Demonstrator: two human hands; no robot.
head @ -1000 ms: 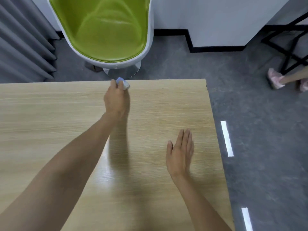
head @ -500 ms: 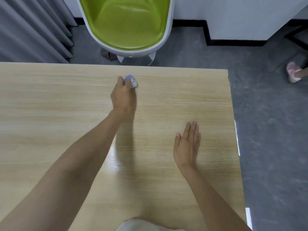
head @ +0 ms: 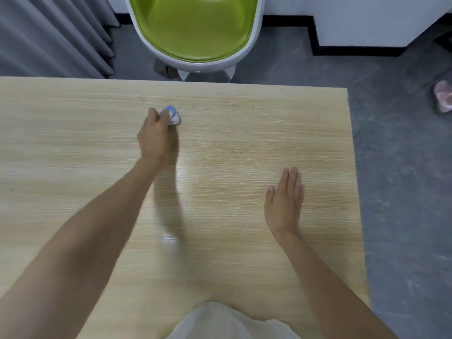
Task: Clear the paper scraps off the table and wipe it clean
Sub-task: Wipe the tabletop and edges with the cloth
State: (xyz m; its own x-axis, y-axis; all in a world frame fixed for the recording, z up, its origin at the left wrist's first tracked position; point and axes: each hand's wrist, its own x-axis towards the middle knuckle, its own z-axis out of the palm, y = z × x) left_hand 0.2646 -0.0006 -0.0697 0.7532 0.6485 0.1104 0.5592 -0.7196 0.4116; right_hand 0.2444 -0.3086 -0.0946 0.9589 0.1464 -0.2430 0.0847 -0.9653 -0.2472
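My left hand (head: pixel 156 137) reaches across the light wooden table (head: pixel 244 133) and grips a small wad of blue and white cloth (head: pixel 172 115), pressing it onto the tabletop a little short of the far edge. Most of the wad is hidden under my fingers. My right hand (head: pixel 285 201) lies flat on the table near the right edge, fingers straight and together, holding nothing. No paper scraps show on the tabletop.
A green and white shell chair (head: pixel 195 30) stands just beyond the table's far edge. Grey curtains (head: pixel 49 35) hang at the far left. A person's foot in a pink slipper (head: pixel 444 96) is on the grey floor at the right.
My left hand has drawn the cloth back from the far edge toward me. The view has tilted down. My right hand stays flat in place.
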